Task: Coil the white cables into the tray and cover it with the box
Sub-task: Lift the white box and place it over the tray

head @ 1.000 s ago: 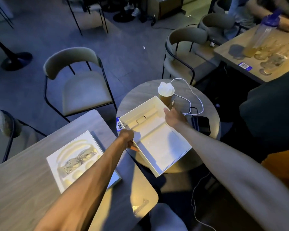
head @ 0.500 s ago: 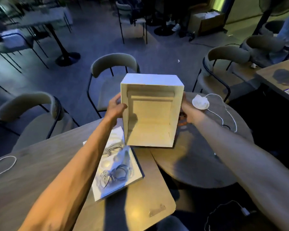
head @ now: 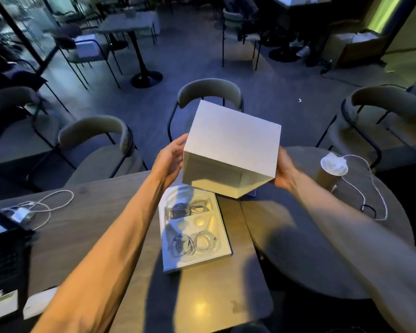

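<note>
White box (head: 233,138) aloft over far end of tray (head: 197,261), mouth tilted down. Left hand (head: 169,162) pressed flat on left wall; right hand (head: 283,171) at right wall, fingers hidden, grip unclear. Coiled white cables (head: 195,243) in tray by right edge of table (head: 94,224). Level box, align with rim, lower straight.

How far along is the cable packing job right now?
Done: the white cables lie coiled in the tray. In hand: the left hand and right hand hold the box tilted in the air over the tray's far end. Left: lowering it over the tray.
</note>
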